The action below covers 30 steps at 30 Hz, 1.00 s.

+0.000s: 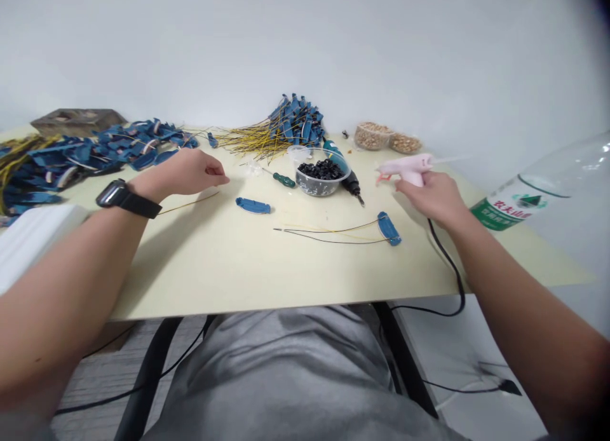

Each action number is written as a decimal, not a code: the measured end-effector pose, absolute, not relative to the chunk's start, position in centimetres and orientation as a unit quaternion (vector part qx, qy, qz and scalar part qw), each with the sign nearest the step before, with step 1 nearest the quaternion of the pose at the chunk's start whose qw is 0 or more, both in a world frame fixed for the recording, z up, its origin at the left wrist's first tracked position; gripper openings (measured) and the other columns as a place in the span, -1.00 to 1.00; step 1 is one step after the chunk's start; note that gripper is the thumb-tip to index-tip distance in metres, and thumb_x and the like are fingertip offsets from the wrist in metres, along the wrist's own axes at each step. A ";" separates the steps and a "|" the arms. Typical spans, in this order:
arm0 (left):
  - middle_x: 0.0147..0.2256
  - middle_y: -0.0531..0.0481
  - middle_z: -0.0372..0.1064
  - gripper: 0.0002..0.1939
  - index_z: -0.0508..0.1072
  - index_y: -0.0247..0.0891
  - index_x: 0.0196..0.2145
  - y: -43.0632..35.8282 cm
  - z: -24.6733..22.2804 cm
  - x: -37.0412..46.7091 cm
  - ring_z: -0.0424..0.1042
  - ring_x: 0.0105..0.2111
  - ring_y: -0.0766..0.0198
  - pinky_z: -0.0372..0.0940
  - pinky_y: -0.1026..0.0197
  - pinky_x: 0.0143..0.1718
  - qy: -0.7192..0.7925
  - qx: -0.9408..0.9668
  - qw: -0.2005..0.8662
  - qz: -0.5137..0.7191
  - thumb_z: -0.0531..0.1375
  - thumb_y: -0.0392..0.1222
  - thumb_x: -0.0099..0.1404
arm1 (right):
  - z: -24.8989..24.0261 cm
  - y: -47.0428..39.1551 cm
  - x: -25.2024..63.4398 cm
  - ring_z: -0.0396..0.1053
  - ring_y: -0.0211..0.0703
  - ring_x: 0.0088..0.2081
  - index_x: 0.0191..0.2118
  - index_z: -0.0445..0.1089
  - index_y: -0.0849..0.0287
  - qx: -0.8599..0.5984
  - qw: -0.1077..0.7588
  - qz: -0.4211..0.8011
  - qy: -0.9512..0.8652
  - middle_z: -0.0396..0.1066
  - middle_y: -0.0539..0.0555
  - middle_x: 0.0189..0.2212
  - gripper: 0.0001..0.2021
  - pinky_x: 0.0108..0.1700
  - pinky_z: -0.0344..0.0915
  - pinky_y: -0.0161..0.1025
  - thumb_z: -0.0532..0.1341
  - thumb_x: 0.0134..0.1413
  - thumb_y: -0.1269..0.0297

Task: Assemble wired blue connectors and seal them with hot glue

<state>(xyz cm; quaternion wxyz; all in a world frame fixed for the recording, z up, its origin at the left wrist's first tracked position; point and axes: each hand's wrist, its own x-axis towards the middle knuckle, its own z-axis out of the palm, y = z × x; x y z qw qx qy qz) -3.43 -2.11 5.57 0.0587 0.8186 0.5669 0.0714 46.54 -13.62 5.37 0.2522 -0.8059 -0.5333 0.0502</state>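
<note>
My right hand grips a pale pink hot glue gun, its nozzle pointing left and its black cord trailing over the table's front edge. At the left, my left hand hovers over the table with fingers curled together; what they pinch, if anything, is hidden. A thin yellow wire runs beneath that hand. One curved blue plastic piece lies right of my left hand. Below the glue gun rests another blue piece, with black and yellow wires stretching left from it.
A clear tub of small black parts stands mid-table, between a green screwdriver and a power screwdriver. Wired blue pieces are heaped behind and at left. A large bottle stands right; white foam lies left.
</note>
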 end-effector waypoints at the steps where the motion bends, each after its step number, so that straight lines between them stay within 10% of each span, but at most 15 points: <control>1: -0.30 -0.10 0.69 -0.72 0.70 -0.19 -0.28 -2.3 5.7 -3.3 0.54 -0.32 0.09 0.33 0.04 -0.14 0.568 0.818 0.051 0.075 0.29 0.03 0.42 | 6.0 -14.2 46.0 0.42 -0.04 -0.27 -0.27 0.51 0.17 -0.807 0.264 0.048 -0.526 0.56 0.27 -0.26 -0.74 -0.15 0.28 -0.05 0.36 0.47 0.15; 9: -0.19 -0.19 0.75 -0.67 0.74 -0.24 -0.18 -2.7 4.9 -2.7 0.64 -0.21 0.02 0.43 0.01 -0.06 0.555 0.809 0.012 0.192 0.25 0.02 0.46 | 12.5 -18.1 37.9 0.42 -0.25 -0.41 -0.35 0.64 0.22 -0.741 0.407 0.062 -0.530 0.55 0.11 -0.42 -0.70 -0.32 0.29 -0.14 0.48 0.43 0.18; 17: 0.41 -0.36 0.59 -0.37 0.66 -0.37 0.41 -0.1 0.6 -1.5 0.53 0.41 -0.27 0.36 -0.30 0.48 0.481 0.857 -0.003 0.183 0.07 -0.12 0.57 | 11.5 -13.8 30.1 0.51 -0.15 -0.53 -0.11 0.74 0.21 -0.598 0.400 0.226 -0.657 0.51 0.04 -0.55 -0.79 -0.37 0.53 -0.18 0.34 0.45 0.23; 30: -0.04 -0.23 0.77 -0.68 0.70 -0.26 0.02 0.2 0.5 -1.5 0.71 -0.01 -0.04 0.51 -0.04 0.15 0.482 0.823 0.133 0.269 0.30 -0.21 0.34 | 6.8 -13.0 28.5 0.39 -0.09 -0.59 -0.21 0.64 0.15 -0.593 0.341 0.310 -0.661 0.45 0.05 -0.60 -0.86 -0.47 0.44 -0.16 0.34 0.33 0.23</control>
